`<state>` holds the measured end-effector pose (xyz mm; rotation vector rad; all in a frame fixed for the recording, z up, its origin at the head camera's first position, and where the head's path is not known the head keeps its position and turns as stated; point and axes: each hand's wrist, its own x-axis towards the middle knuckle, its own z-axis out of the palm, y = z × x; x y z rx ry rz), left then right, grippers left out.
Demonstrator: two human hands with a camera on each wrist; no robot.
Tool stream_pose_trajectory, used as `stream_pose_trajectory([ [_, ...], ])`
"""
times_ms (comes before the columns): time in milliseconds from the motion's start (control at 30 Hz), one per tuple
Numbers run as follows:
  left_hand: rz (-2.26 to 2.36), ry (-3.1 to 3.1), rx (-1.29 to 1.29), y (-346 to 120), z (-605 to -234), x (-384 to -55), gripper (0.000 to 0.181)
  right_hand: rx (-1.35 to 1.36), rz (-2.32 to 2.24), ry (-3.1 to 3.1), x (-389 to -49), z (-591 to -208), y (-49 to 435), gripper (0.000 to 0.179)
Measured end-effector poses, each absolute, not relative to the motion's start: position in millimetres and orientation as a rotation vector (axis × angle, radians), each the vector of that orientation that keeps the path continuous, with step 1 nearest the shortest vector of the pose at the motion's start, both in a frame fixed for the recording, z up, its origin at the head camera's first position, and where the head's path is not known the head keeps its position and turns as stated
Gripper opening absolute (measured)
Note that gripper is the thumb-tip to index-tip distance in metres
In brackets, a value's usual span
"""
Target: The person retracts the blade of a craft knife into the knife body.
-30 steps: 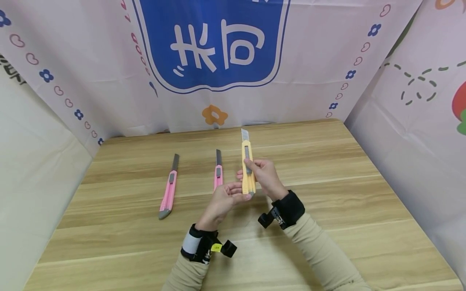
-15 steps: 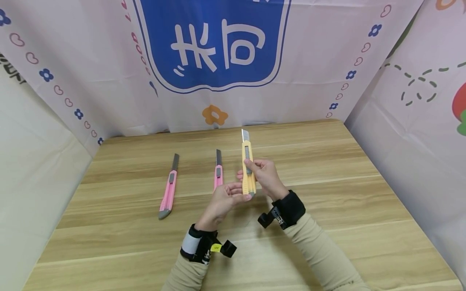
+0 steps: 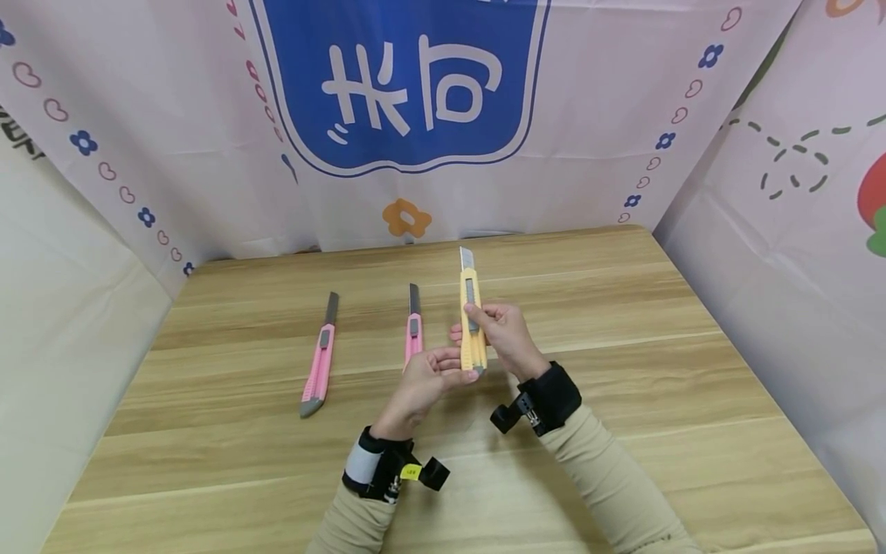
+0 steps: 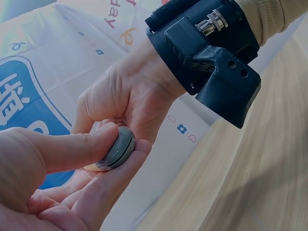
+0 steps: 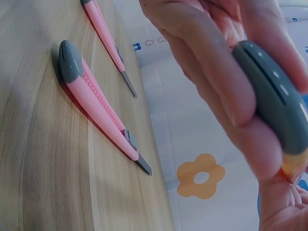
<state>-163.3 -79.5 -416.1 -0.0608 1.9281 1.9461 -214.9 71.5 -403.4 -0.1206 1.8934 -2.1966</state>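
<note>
Yellow utility knife (image 3: 470, 342), blade exposed: fingers of left hand (image 3: 422, 385) pinch its base, right hand (image 3: 510, 338) grips farther up, two pink knives (image 3: 321, 363) nearby

The head view looks down over the tabletop (image 3: 678, 446); both wrist views share the yellow utility knife (image 3: 468, 343), end-on, close.

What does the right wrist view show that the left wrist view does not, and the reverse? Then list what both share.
Only right wrist: two pink knives and an orange flower.
Only left wrist: a wristband and sleeve.
Both: the yellow knife, left hand, right hand, table and cloth.
</note>
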Motion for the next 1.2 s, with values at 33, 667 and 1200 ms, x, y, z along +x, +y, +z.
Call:
stream_pose_trajectory([
  [33,1.946,1.930,-0.061,-79.6,-416.1,-163.3,0.042,-0.120,-2.199,1.888,-214.9,-403.3,71.6,0.039],
  [667,1.947,1.924,-0.079,-79.8,-413.8,-163.0,0.042,-0.093,-2.179,1.865,-212.9,-399.9,72.0,0.037],
  [1200,1.959,1.916,-0.074,-81.5,-414.5,-163.5,0.042,-0.074,-2.155,1.873,-213.7,-401.9,71.4,0.035],
])
